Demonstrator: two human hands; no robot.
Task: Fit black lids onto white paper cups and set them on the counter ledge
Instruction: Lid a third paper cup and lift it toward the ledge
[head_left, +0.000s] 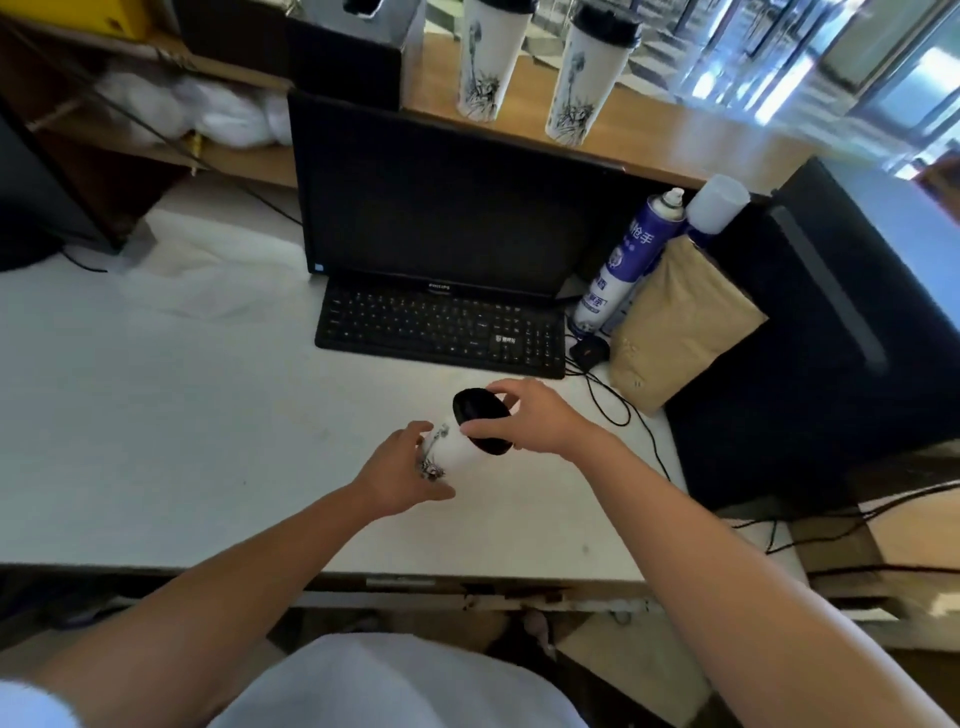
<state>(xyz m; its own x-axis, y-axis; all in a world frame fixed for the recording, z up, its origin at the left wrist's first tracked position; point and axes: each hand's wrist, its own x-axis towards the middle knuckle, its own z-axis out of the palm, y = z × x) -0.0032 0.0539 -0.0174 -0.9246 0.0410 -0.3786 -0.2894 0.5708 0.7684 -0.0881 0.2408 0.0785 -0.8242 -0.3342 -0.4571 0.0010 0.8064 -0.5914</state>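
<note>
Item: cup (452, 447), white, tilted on the desk, gripped low by my left hand (395, 475). Item: lid (480, 420), pinched in my right hand (530, 418), touching the cup mouth, canted. Risk: I press unevenly, the rim buckles, the lid seats crooked.

Head camera looks steeply down, close over the white desk (156, 415).

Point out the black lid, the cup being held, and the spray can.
black lid (480, 418): head view, on its dark top face.
white paper cup (457, 449): head view, on its bare side wall.
spray can (621, 265): head view, on its printed body.
</note>
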